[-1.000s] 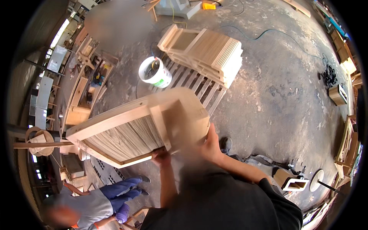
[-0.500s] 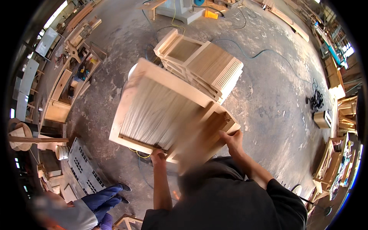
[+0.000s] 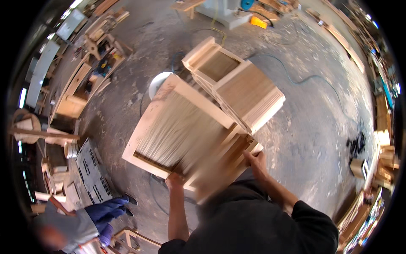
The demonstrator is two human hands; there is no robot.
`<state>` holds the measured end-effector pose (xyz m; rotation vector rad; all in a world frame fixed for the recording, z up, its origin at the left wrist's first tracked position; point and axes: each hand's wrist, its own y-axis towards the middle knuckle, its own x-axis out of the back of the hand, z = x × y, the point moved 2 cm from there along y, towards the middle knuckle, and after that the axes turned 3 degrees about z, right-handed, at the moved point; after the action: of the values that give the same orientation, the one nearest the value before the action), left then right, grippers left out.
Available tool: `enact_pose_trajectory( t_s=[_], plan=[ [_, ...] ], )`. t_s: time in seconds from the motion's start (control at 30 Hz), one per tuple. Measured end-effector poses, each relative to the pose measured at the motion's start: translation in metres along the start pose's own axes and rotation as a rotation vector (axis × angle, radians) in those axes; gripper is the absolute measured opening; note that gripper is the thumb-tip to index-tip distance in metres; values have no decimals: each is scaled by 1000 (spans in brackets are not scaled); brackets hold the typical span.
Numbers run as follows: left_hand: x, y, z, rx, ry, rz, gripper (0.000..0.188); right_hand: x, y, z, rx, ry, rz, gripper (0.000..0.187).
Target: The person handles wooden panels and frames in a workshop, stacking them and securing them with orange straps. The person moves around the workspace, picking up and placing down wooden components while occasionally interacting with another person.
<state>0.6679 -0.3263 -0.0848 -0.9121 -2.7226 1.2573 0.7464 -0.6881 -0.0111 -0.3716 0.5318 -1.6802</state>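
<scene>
A large pale wooden frame-and-panel piece (image 3: 179,125) is tilted in front of me, with a grained inner board and a light frame around it. My left hand (image 3: 174,181) is closed on its near edge, the fingers partly out of sight under the frame. At the right end, my right hand (image 3: 256,162) grips the edge by a narrower section, thumb on top. A blur hides the part of the piece nearest my body. Just beyond it, a stack of similar wooden panels (image 3: 247,89) rises from the floor.
A white round bucket or lid (image 3: 160,83) shows behind the panel's far left corner. A hose (image 3: 292,79) trails over the concrete floor. At lower left another person (image 3: 80,226) is beside a grey slotted panel (image 3: 96,180). A wooden bench (image 3: 76,99) holds tools.
The surroundings have shifted in view as my head turned. More of the white round thing shows past the panel's far corner. Both hands keep their grip on the panel.
</scene>
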Motion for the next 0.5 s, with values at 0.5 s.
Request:
enact_pose_trajectory(
  t_s=[0.5],
  plan=[
    [-80, -3, 158, -491, 1367, -86, 15, -50, 251, 125, 134, 191, 767, 69]
  ],
)
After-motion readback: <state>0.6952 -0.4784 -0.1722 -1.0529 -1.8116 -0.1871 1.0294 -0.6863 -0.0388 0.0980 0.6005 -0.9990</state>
